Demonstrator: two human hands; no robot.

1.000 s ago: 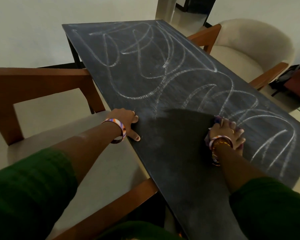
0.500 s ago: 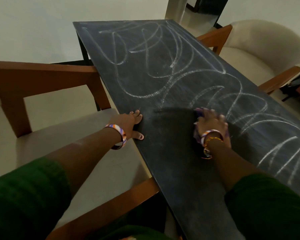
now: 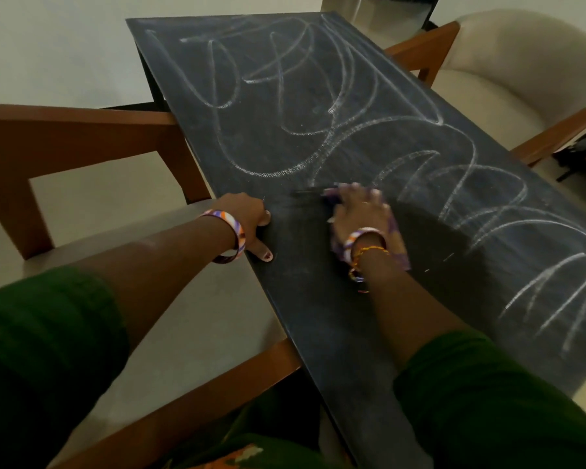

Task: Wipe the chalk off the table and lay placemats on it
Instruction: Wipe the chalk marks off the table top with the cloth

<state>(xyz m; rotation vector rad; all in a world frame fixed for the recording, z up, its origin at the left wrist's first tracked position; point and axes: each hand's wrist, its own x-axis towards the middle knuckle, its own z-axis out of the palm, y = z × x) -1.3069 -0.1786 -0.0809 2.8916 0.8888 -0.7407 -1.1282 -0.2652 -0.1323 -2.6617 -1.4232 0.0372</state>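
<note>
Right hand [image 3: 361, 214] pressed flat on a purple cloth [image 3: 394, 240], grip spread wide over the fabric on the dark worktop [image 3: 335, 319]. Just beyond the fingertips, looping chalk scribbles [image 3: 335, 106] across the far half; to the right of the cloth, more chalk arcs. Beneath and nearer than the cloth, a darker wiped patch. Left hand [image 3: 249, 220] braced on the worktop's left edge, fingers curled over it, thumb [image 3: 263, 252] on top. Cushioned wooden chair [image 3: 170, 306] below the left arm.
</note>
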